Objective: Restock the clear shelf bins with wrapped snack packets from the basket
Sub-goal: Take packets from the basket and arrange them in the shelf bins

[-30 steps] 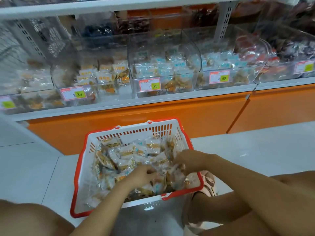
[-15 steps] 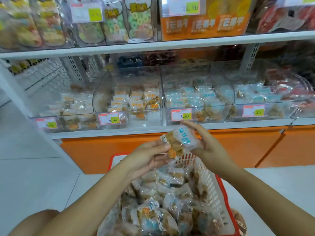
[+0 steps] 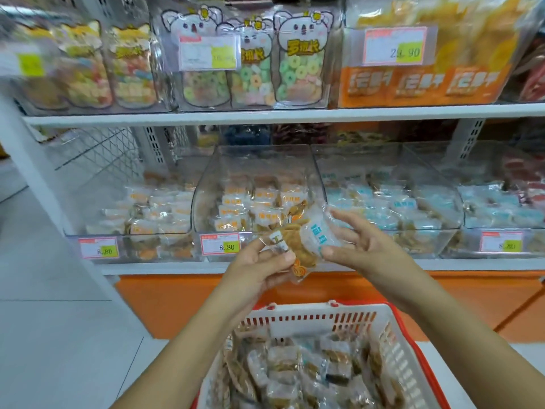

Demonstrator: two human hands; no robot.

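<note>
Shelf [image 3: 295, 265] fills my view now, with a row of clear bins on it. A second ago I was looking down into the basket [image 3: 309, 320] with both hands buried in the pile. Half a second ago they came up with packets, and now they're higher and nearer the bin fronts. The bagged sweets [image 3: 298, 63] on the level above have also come into view.

Hands state:
- left hand [image 3: 259, 267] pinches the near end of a small bunch of wrapped packets [image 3: 306, 246], thumb on top.
- right hand [image 3: 362, 249] holds the far side of the same bunch, thumb under, fingers loosely fanned over the blue-printed wrapper.

Neither hand is flat or idle.

The bunch is off the basket and in the air. It sits in front of the orange-label bin [image 3: 256, 172], just left of the blue-label bin [image 3: 368, 169]. The basket is below the hands and still well loaded.

My read is that the pick is done and this is the sort and carry step. The top packet has blue print, so it likely belongs in the bin right of the hands. The one beneath shows orange print and may go straight ahead. I can't count the bunch exactly.

Nothing has been dropped yet. The bin mouths are above the price tag [image 3: 219, 245] line, so the hands need more lift before release. The wrappers look slick, so splitting the bunch could drop one.
</note>
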